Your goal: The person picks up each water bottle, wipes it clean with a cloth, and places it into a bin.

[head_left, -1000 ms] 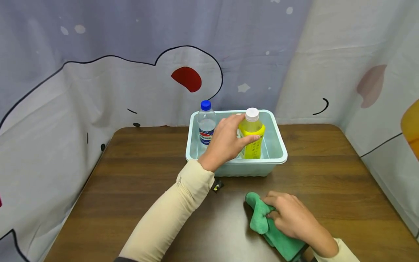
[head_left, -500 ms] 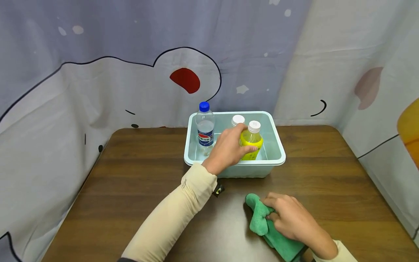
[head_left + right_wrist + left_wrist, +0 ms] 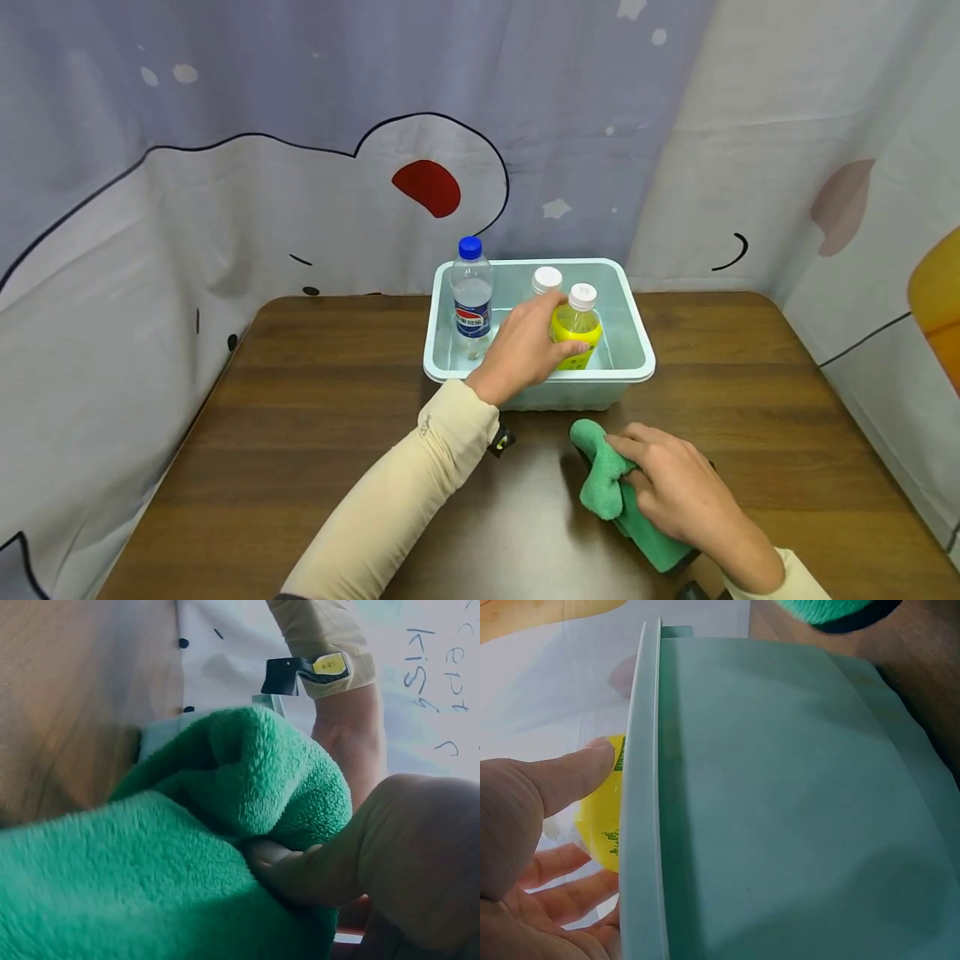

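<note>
My left hand (image 3: 521, 346) reaches over the near rim of a pale green plastic bin (image 3: 540, 395) and holds a bottle with a yellow label and white cap (image 3: 574, 329). In the left wrist view, the thumb lies on the yellow label (image 3: 604, 810), and the bin wall hides the bottle's lower part. Beside it in the bin stand a clear bottle with a blue cap (image 3: 471, 292) and another white-capped bottle (image 3: 547, 279), partly behind my hand. My right hand (image 3: 678, 483) grips a bunched green cloth (image 3: 652, 529) in front of the bin, thumb pressed into its fold.
The bin stands near the back of a brown wooden table (image 3: 337, 358). Behind and along both sides hangs a printed curtain (image 3: 225, 217). A dark wrist strap (image 3: 501, 440) sits at my left cuff.
The yellow-labelled bottle has gone lower into the bin with my left hand, and the white cap behind it has come into view. My right hand has slid the cloth slightly forward.
</note>
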A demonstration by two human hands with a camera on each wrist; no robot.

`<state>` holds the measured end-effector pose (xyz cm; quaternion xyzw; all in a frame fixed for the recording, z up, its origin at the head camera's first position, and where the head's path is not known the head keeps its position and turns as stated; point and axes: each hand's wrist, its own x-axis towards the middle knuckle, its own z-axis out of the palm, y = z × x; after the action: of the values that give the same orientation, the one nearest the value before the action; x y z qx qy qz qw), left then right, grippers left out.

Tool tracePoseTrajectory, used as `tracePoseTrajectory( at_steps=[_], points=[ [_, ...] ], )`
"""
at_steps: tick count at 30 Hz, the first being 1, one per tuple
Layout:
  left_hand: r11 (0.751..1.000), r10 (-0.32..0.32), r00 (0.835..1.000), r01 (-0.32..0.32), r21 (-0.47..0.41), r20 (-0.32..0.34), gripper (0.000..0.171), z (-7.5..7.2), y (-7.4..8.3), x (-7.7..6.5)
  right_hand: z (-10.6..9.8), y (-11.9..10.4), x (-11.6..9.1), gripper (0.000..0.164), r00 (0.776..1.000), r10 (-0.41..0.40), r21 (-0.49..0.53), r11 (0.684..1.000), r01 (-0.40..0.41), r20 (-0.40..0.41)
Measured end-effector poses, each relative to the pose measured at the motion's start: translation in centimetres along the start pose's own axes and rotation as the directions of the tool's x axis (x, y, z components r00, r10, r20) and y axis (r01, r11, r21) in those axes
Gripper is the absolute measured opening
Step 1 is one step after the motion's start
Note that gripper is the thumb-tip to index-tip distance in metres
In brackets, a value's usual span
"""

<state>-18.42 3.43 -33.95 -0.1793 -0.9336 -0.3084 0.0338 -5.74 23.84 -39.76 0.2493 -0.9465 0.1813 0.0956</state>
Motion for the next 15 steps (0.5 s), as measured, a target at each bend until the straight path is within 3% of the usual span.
tracePoseTrajectory(
  at_steps=[7,11,15],
  points=[
    [1.0,0.009,1.0,-0.009,-0.006,-0.008,0.063,0.1,-0.1,-0.2,1.5,-0.6,0.2,0.044,0.998,-0.065,-0.051,0.997,0.065,-0.004],
    [1.0,0.008,1.0,-0.008,-0.009,-0.02,0.069,-0.1,-0.1,-0.4,2.6,-0.8,0.0,0.042,0.992,-0.069,-0.006,0.998,0.07,0.103],
    [1.0,0.027,0.999,-0.027,-0.006,-0.036,0.07,-0.2,-0.2,-0.6,3.2,-0.7,-0.4,0.054,0.967,-0.06,0.049,0.998,0.05,0.249]
  ],
)
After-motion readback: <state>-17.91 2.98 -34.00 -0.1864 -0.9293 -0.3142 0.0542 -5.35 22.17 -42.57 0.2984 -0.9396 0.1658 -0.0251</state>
